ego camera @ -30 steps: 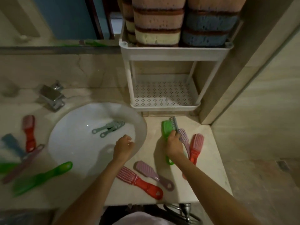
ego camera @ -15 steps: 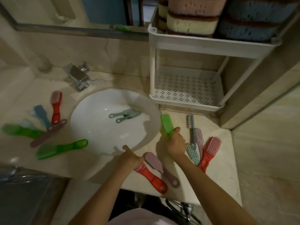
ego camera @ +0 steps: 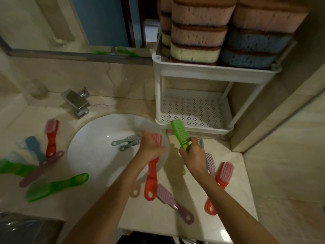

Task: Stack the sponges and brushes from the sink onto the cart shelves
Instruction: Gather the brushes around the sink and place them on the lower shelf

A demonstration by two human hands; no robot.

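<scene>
My right hand grips a green brush by its handle, head pointing up toward the front rim of the white cart's lower shelf. My left hand holds a red brush over the right edge of the white sink, handle hanging down. Two grey-green brushes lie inside the sink. Stacked pink, yellow and blue sponges fill the cart's top shelf. The lower shelf holds nothing.
On the counter right of the sink lie a mauve brush, a red brush, a pink one and a grey one. Left of the sink lie red, blue, mauve and green brushes. A chrome tap stands behind the sink.
My left hand has picked the red brush up from the counter's front and raised it over the sink's edge. My right hand has carried the green brush up toward the cart.
</scene>
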